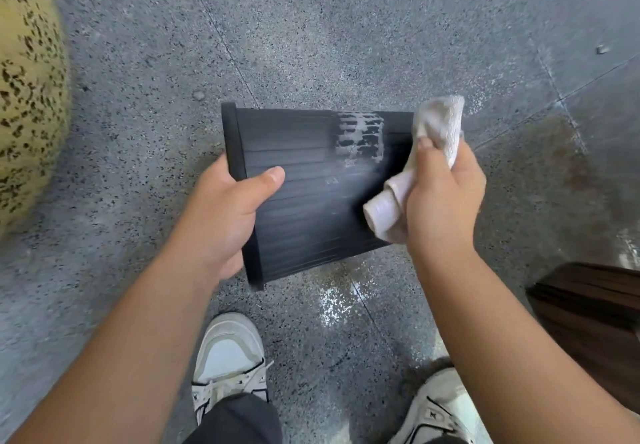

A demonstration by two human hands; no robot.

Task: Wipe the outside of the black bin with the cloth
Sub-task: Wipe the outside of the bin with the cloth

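Gripped at its rimmed end, the black bin (304, 194) is held tipped on its side above the speckled floor (311, 45), a ribbed wall turned up to the camera. That grip is made by the left hand (228, 211), whose thumb is laid across the ribs while the fingers are hidden behind the rim. Nearest the camera, two pale sneakers (230, 357) are seen, with a wet patch (336, 301) on the floor between them and the bin. The right hand (443, 197) is clenched round a bunched grey cloth (426, 166), which is pressed against the wall near the bin's closed end. Farther up the same wall, a pale, foamy smear (360, 138) is left unwiped.

The bin is judged light, being carried in one hand, and stiff; its damp ribbed plastic may be slippery, so the raised rim is thought the safest hold. The cloth is soft and is expected to fold into the grooves.
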